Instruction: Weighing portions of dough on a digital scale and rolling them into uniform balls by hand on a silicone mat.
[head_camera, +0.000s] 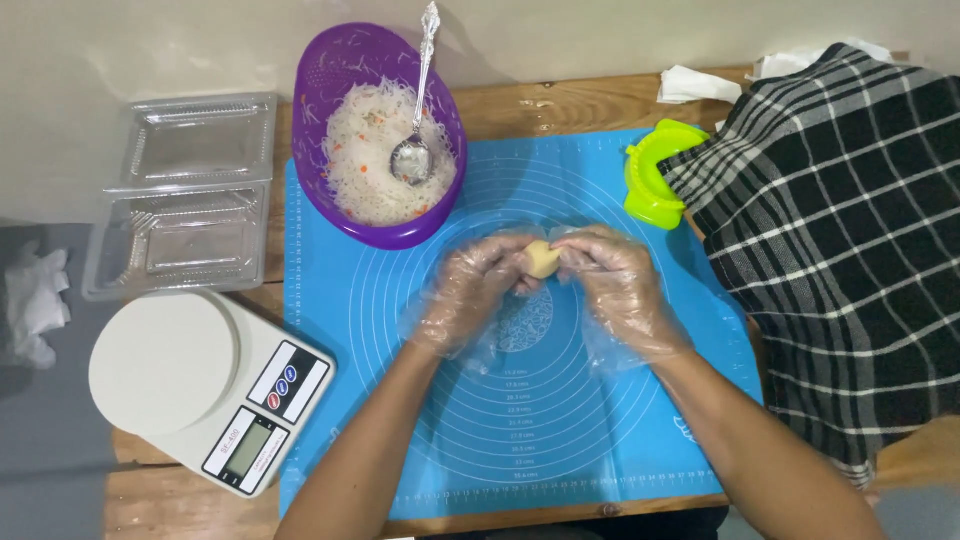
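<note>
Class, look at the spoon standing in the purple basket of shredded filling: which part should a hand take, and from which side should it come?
Take the spoon by its long silver handle, near the ornate tip that leans over the purple basket's far rim. Come from above at the far side: the bowl end lies buried in the shredded filling, while the handle is bare and raised clear. Both gloved hands, left hand and right hand, are holding a dough piece.

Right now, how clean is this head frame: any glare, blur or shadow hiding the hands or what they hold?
Head view: light is even and soft, focus sharp across the blue mat. The clear gloves on the left hand and right hand shine faintly, yet the dough piece between them reads clearly. Slight glare on the spoon and clear plastic trays; wooden table shows small wet glints.
</note>
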